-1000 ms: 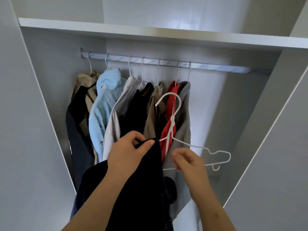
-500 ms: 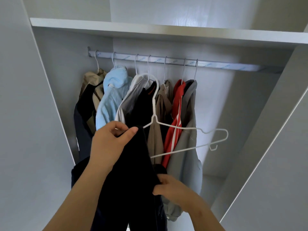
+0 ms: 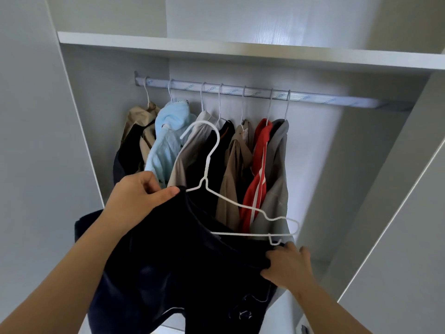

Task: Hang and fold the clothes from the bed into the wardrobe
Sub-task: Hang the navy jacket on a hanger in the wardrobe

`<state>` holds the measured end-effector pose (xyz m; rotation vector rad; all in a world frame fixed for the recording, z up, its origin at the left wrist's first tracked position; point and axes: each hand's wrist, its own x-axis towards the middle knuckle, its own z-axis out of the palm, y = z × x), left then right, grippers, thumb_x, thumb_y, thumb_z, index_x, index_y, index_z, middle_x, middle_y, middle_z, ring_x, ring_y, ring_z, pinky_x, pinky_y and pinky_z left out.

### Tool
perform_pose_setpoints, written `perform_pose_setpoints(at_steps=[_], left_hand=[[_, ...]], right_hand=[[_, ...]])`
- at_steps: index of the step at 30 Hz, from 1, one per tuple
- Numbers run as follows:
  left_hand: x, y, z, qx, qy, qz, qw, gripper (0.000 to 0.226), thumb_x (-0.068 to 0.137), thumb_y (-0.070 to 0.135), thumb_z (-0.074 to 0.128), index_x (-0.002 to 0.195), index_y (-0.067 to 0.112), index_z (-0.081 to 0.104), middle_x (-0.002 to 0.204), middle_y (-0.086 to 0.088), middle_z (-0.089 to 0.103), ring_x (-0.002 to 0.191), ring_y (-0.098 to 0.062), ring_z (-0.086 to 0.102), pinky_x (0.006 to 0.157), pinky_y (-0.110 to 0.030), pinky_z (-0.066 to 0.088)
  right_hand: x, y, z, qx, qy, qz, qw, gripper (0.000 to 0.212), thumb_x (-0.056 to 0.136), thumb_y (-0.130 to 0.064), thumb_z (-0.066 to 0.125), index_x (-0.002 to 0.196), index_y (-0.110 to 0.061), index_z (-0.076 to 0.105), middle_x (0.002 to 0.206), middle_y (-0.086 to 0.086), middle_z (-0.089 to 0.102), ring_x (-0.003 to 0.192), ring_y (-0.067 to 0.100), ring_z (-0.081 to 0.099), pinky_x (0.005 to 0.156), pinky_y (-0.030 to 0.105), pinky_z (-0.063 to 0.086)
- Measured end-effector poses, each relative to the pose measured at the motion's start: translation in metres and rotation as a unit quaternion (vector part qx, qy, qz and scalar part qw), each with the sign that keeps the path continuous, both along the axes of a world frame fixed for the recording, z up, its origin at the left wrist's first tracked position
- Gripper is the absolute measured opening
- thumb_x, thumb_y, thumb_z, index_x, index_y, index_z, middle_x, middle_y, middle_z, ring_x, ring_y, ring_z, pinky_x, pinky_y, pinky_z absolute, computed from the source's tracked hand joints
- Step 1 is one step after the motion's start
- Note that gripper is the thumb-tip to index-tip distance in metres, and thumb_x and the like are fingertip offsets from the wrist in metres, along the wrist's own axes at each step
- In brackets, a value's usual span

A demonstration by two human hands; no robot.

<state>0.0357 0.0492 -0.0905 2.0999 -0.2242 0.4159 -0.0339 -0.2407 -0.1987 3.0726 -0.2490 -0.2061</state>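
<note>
Two hands: left hand (image 3: pixel 134 201) and right hand (image 3: pixel 286 266) pinch the dark garment (image 3: pixel 180 273).
White hanger (image 3: pixel 204 182): left end inside garment.

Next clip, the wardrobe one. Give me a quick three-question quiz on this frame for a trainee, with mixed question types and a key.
1. True or false: the white hanger is already hooked on the rail.
2. Which hands grip the dark garment? A) left only B) right only C) both
3. Fill in: the last garment at the right end of the row on the rail is ____ in colour.

Key
1. False. Its hook is below the rail, in front of the hung clothes.
2. C. The left hand grips its top edge and the right hand grips its right edge.
3. Grey: the grey garment, beside the red one.
</note>
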Motion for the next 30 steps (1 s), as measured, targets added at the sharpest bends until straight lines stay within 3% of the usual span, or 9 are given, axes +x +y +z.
perform_pose_setpoints(at_steps=[5,8,13,18,23,26,30], left_hand=[[0.005,0.016,-0.008,0.085,-0.003,0.015,0.996,0.041,0.066,0.041,0.078,0.055,0.013,0.050,0.043,0.006,0.050,0.043,-0.010,0.047,0.046,-0.024,0.037],[0.005,0.023,-0.012,0.110,0.012,0.004,0.994,0.041,0.066,0.044,0.077,0.057,0.012,0.051,0.045,0.006,0.051,0.045,-0.011,0.049,0.046,-0.024,0.036],[0.003,0.021,-0.015,0.129,-0.005,0.019,0.991,0.042,0.068,0.045,0.075,0.058,0.012,0.051,0.049,0.004,0.052,0.049,-0.014,0.051,0.047,-0.026,0.038],[-0.002,0.007,-0.021,0.128,0.014,0.002,0.992,0.042,0.066,0.048,0.075,0.054,0.019,0.048,0.049,0.007,0.051,0.047,-0.006,0.049,0.048,-0.022,0.038],[-0.009,-0.016,-0.033,0.109,0.022,-0.004,0.994,0.040,0.070,0.049,0.074,0.058,0.020,0.049,0.052,0.007,0.052,0.050,-0.005,0.049,0.050,-0.023,0.037],[-0.011,-0.022,-0.034,0.076,0.039,-0.007,0.996,0.039,0.069,0.048,0.075,0.062,0.016,0.054,0.054,0.003,0.056,0.050,-0.007,0.051,0.053,-0.028,0.043],[-0.016,-0.022,-0.023,-0.008,0.056,-0.062,0.997,0.036,0.065,0.040,0.079,0.057,0.016,0.054,0.048,0.004,0.055,0.042,-0.001,0.047,0.047,-0.017,0.042]], right_hand=[[-0.003,-0.007,0.006,-0.025,-0.076,-0.003,0.997,0.027,0.087,-0.040,0.045,0.107,-0.032,0.061,0.117,-0.011,0.053,0.114,0.024,0.037,0.089,0.031,0.027],[-0.007,-0.009,0.007,-0.005,-0.105,-0.001,0.995,0.029,0.090,-0.037,0.045,0.115,-0.030,0.058,0.121,-0.011,0.051,0.113,0.024,0.041,0.093,0.030,0.032],[-0.003,-0.006,0.012,0.083,-0.147,-0.004,0.986,0.026,0.089,-0.030,0.053,0.109,-0.018,0.064,0.115,0.000,0.055,0.107,0.023,0.049,0.088,0.026,0.042],[-0.001,0.004,0.024,0.143,-0.204,0.035,0.968,0.027,0.085,-0.031,0.062,0.104,-0.012,0.067,0.112,-0.001,0.054,0.100,0.015,0.051,0.090,0.020,0.039],[-0.005,0.032,0.037,0.237,-0.246,0.120,0.932,0.021,0.079,-0.021,0.070,0.091,-0.005,0.067,0.100,-0.009,0.047,0.091,0.003,0.041,0.073,-0.005,0.027],[-0.010,0.051,0.040,0.330,-0.281,0.131,0.892,0.016,0.073,-0.013,0.076,0.076,-0.003,0.063,0.089,-0.013,0.046,0.087,0.005,0.047,0.077,-0.002,0.031],[-0.011,0.049,0.047,0.374,-0.370,0.116,0.842,0.030,0.066,-0.009,0.082,0.075,-0.024,0.057,0.098,-0.022,0.041,0.095,0.003,0.045,0.086,0.006,0.033]])
